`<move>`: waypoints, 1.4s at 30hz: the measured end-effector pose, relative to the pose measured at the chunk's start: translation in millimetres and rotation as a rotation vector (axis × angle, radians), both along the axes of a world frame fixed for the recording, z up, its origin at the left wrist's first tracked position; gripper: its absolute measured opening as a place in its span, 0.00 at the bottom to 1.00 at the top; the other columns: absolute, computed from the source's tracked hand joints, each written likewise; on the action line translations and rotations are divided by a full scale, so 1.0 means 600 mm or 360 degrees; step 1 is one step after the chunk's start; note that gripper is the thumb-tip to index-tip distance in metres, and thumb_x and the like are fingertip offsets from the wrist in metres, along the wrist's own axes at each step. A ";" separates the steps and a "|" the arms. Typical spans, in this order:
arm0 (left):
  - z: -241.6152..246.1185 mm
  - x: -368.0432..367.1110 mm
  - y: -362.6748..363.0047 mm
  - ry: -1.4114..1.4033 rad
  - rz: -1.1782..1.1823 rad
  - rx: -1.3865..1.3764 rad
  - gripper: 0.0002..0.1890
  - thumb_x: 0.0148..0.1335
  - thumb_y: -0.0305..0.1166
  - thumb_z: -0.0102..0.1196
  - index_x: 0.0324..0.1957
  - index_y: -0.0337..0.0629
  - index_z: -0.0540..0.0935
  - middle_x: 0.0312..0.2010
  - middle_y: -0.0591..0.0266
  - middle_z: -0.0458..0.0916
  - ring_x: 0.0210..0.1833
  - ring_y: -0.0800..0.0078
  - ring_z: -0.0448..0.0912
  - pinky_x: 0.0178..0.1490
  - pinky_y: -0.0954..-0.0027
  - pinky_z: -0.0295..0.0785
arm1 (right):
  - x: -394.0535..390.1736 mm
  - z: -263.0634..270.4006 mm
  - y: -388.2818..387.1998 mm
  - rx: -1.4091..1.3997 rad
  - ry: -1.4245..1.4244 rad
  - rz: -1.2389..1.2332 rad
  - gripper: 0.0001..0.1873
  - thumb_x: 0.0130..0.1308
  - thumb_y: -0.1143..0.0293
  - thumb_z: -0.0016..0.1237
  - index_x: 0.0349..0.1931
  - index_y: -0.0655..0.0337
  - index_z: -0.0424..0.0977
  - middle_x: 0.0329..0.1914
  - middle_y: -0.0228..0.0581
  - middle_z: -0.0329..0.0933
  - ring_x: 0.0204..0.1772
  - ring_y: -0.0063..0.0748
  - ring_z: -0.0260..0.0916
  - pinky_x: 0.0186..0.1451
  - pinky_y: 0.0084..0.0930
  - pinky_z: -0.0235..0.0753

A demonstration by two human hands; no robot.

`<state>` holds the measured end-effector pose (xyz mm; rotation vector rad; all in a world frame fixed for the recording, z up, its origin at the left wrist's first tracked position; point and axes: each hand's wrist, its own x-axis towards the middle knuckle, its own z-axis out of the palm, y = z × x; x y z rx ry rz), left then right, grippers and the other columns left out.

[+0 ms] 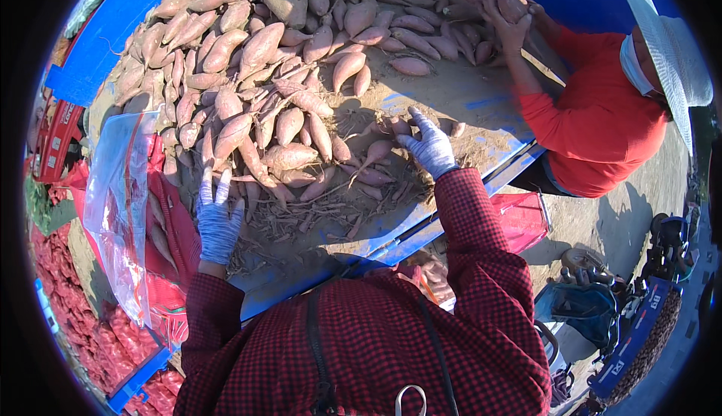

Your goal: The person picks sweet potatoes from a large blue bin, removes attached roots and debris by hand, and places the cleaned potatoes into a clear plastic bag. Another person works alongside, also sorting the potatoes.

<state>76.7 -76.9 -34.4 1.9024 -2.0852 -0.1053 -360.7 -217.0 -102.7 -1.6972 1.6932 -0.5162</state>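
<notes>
A large heap of sweet potatoes (289,125) lies on a soil-covered blue truck bed (389,247) in front of me. My left hand (219,218), in a striped knit glove, rests at the heap's near left edge, fingers apart, with nothing seen in its grip. At the right, my right hand (430,144), gloved alike, reaches over the bed with fingers spread, beside a small sweet potato (399,126); whether it touches that one I cannot tell. Thin roots and broken bits (316,213) lie between my hands. A red mesh bag (169,218) with a clear plastic top (117,190) stands left of my left hand.
A co-worker (598,105) in red with a wide hat holds a sweet potato (510,5) at the upper right. Filled red mesh bags (84,314) lie at lower left. Another pink mesh bag (522,221) hangs by the bed's edge. A loaded vehicle (632,337) stands at lower right.
</notes>
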 end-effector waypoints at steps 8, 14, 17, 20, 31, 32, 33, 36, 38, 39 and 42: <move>0.013 -0.016 0.088 0.0146 0.0212 0.0144 0.37 0.51 0.26 0.63 0.66 0.47 0.68 0.69 0.41 0.57 0.69 0.44 0.61 0.70 0.53 0.59 | 0.047 0.060 0.014 -0.0487 0.0321 0.0611 0.11 0.61 0.67 0.52 0.43 0.54 0.78 0.43 0.39 0.77 0.46 0.43 0.77 0.48 0.37 0.77; 0.014 -0.068 0.079 0.0232 0.0121 0.0264 0.37 0.52 0.29 0.65 0.66 0.48 0.68 0.69 0.41 0.57 0.68 0.44 0.63 0.68 0.54 0.62 | 0.089 0.025 0.023 -0.0055 0.0801 0.0940 0.16 0.67 0.64 0.43 0.54 0.50 0.74 0.57 0.38 0.70 0.55 0.42 0.74 0.55 0.39 0.75; 0.027 -0.085 0.067 0.0231 0.0059 0.0306 0.36 0.52 0.31 0.66 0.65 0.48 0.69 0.69 0.41 0.58 0.67 0.44 0.63 0.68 0.54 0.62 | 0.066 0.022 0.017 -0.0191 0.0591 0.0939 0.20 0.63 0.56 0.50 0.54 0.50 0.74 0.54 0.41 0.71 0.53 0.45 0.75 0.53 0.41 0.75; 0.028 -0.085 0.070 0.0279 0.0049 0.0319 0.34 0.53 0.31 0.65 0.65 0.47 0.70 0.68 0.41 0.59 0.68 0.44 0.62 0.69 0.54 0.61 | 0.070 0.076 -0.011 -0.0225 0.0627 0.0619 0.21 0.60 0.51 0.53 0.48 0.54 0.76 0.49 0.42 0.73 0.46 0.45 0.77 0.46 0.42 0.77; 0.035 -0.128 0.050 0.0241 -0.0117 0.0302 0.34 0.53 0.35 0.65 0.64 0.49 0.71 0.67 0.41 0.60 0.64 0.43 0.66 0.65 0.52 0.64 | 0.186 0.086 -0.165 0.0286 0.1663 0.1079 0.20 0.59 0.51 0.56 0.49 0.48 0.80 0.53 0.41 0.79 0.57 0.41 0.75 0.58 0.37 0.75; 0.031 -0.124 0.057 0.0239 -0.0105 0.0319 0.34 0.53 0.35 0.65 0.64 0.49 0.71 0.67 0.41 0.60 0.65 0.43 0.65 0.65 0.52 0.63 | 0.198 0.085 -0.168 0.0350 0.1700 0.1120 0.21 0.58 0.50 0.57 0.49 0.48 0.80 0.53 0.41 0.79 0.57 0.41 0.75 0.58 0.37 0.75; 0.028 -0.124 0.061 0.0256 -0.0089 0.0327 0.34 0.53 0.35 0.65 0.64 0.49 0.71 0.67 0.40 0.60 0.66 0.43 0.65 0.66 0.51 0.63 | 0.208 0.084 -0.171 0.0383 0.1732 0.1154 0.21 0.58 0.50 0.57 0.49 0.48 0.80 0.53 0.41 0.79 0.57 0.41 0.75 0.57 0.37 0.75; 0.030 -0.126 0.070 0.0285 -0.0060 0.0342 0.33 0.54 0.35 0.65 0.64 0.50 0.71 0.67 0.39 0.60 0.67 0.42 0.64 0.66 0.51 0.63 | 0.230 0.083 -0.182 0.0470 0.1812 0.1247 0.23 0.55 0.49 0.59 0.49 0.48 0.80 0.53 0.40 0.79 0.57 0.41 0.75 0.57 0.37 0.75; 0.039 -0.137 0.071 0.0274 -0.0064 0.0341 0.33 0.54 0.35 0.65 0.64 0.49 0.71 0.67 0.39 0.60 0.67 0.42 0.64 0.67 0.52 0.63 | 0.221 0.087 -0.193 0.0528 0.1836 0.1312 0.24 0.54 0.48 0.60 0.49 0.48 0.80 0.52 0.40 0.79 0.57 0.41 0.75 0.57 0.37 0.75; 0.043 -0.134 0.073 0.0320 -0.0065 0.0309 0.33 0.54 0.35 0.65 0.64 0.49 0.71 0.67 0.39 0.60 0.67 0.42 0.64 0.67 0.53 0.63 | 0.209 0.095 -0.201 0.0535 0.1808 0.1328 0.25 0.53 0.47 0.61 0.49 0.48 0.80 0.52 0.40 0.80 0.58 0.40 0.75 0.57 0.37 0.75; 0.048 -0.125 0.086 0.0479 -0.0046 0.0248 0.33 0.54 0.34 0.65 0.64 0.47 0.71 0.67 0.40 0.61 0.67 0.43 0.63 0.67 0.55 0.63 | 0.126 0.123 -0.198 0.0489 0.1367 0.1231 0.26 0.51 0.46 0.63 0.49 0.48 0.80 0.52 0.40 0.80 0.58 0.40 0.76 0.56 0.37 0.75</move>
